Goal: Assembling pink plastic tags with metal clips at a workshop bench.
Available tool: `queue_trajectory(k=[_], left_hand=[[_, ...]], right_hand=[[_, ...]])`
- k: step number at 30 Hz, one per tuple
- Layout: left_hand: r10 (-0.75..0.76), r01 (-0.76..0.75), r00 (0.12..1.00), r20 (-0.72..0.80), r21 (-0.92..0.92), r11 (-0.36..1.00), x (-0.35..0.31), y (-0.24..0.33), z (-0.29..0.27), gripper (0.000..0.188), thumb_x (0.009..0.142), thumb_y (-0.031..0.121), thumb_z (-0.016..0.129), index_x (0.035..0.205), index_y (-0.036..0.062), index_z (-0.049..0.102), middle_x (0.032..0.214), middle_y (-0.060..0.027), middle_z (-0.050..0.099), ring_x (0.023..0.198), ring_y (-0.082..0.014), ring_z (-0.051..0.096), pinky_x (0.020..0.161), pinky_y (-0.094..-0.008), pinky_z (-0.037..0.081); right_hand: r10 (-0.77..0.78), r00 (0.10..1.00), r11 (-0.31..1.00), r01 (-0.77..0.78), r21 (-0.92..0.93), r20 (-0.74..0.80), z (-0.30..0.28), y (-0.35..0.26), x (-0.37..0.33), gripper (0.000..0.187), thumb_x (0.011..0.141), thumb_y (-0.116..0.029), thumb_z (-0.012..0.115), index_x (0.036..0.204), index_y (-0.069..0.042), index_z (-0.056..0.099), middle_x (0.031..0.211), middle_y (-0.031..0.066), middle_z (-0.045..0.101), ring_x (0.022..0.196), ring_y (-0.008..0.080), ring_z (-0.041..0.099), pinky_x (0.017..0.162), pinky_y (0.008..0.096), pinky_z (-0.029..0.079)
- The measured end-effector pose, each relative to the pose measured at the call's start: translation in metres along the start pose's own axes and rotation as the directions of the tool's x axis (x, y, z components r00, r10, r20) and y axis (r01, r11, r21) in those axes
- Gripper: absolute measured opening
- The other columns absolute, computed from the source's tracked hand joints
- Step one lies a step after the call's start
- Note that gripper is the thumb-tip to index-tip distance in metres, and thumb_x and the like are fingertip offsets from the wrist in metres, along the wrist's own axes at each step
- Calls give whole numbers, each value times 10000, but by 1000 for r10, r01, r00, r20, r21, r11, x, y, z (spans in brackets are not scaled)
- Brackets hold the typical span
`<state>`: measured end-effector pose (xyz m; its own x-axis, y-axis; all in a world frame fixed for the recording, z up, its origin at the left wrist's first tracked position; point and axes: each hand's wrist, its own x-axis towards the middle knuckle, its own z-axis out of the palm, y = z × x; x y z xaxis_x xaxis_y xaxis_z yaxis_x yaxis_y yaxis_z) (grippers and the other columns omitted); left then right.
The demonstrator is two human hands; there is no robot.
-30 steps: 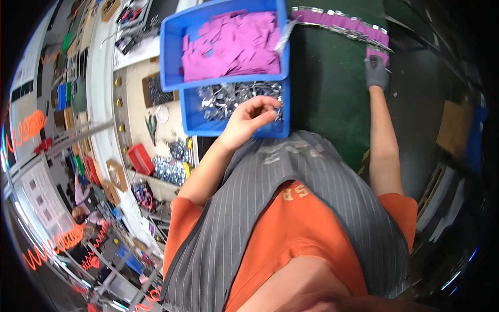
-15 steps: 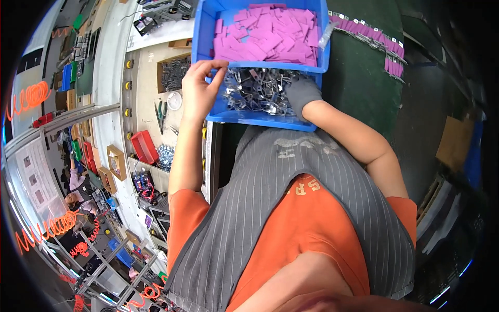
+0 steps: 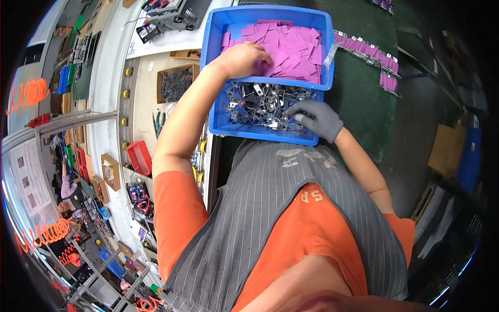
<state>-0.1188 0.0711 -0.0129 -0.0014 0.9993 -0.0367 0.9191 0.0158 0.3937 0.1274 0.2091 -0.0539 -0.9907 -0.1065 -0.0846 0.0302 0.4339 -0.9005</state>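
Observation:
My bare left hand (image 3: 247, 60) reaches into the upper blue bin (image 3: 207, 48), its fingers curled down among flat purple strips (image 3: 291, 49). Whatever lies under those fingertips is hidden. In a grey glove, my right hand (image 3: 318, 118) is over the right side of the nearer blue bin (image 3: 260, 133), which holds a heap of small bent metal parts (image 3: 262, 106). Thumb and fingers of the glove are drawn together at the edge of the heap; what they pinch is too small to make out.
On the green surface to the right lie rows of metal parts with purple strips (image 3: 364, 48). At the left, a workbench carries a box of dark small parts (image 3: 175, 85), a red tray (image 3: 139, 157) and green-handled pliers (image 3: 158, 122). A cardboard box (image 3: 446, 151) stands far right.
My left hand has gone from the rim between the bins onto the purple strips. The gloved right hand has drawn back from within the metal parts toward the bin's right edge.

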Motion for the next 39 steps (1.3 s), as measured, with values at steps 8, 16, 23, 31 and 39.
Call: queue_trajectory(k=[8, 16, 23, 31, 39], left_hand=[[-28, 29, 999, 19, -36, 999, -6, 5, 5, 147, 712, 176, 655, 851, 128, 656, 908, -90, 625, 868, -298, 592, 766, -403, 478], [-523, 129, 833, -180, -856, 500, -4, 38, -1, 130, 795, 47, 645, 916, 0, 635, 833, -12, 645, 748, -91, 565, 680, -226, 452], [-687, -68, 724, -66, -997, 25, -8, 54, 13, 104, 854, 78, 610, 930, 11, 637, 782, -23, 638, 633, -86, 579, 516, -203, 448], [-701, 115, 668, -247, -898, 426, -23, 94, 13, 109, 752, 72, 710, 818, 2, 659, 773, -10, 632, 698, -73, 549, 662, -216, 441], [-605, 52, 742, -290, -874, 483, -18, 133, 9, 156, 714, 5, 730, 832, -1, 628, 841, -23, 647, 701, -41, 507, 635, -203, 428]], right_hand=[[-81, 993, 989, 91, 114, -84, 12, 28, -2, 246, 829, -232, 581, 1032, -97, 605, 961, 121, 633, 896, 251, 612, 813, 349, 470], [-85, 992, 994, 90, 56, -98, 11, 18, -7, 234, 860, -215, 549, 1053, -90, 594, 969, 78, 645, 882, 213, 627, 775, 324, 481], [-81, 994, 997, 82, 8, -68, 8, 16, -2, 236, 862, -223, 542, 1051, -90, 590, 991, 80, 637, 907, 224, 618, 800, 341, 473], [-117, 975, 975, 149, 167, -191, -2, 5, -22, 221, 819, -183, 633, 1007, -67, 645, 965, 84, 661, 919, 198, 629, 827, 319, 478], [-159, 897, 805, 359, 472, -412, -68, -78, -77, 185, 838, -40, 562, 996, 42, 610, 877, 68, 631, 715, 70, 583, 583, 180, 464]])
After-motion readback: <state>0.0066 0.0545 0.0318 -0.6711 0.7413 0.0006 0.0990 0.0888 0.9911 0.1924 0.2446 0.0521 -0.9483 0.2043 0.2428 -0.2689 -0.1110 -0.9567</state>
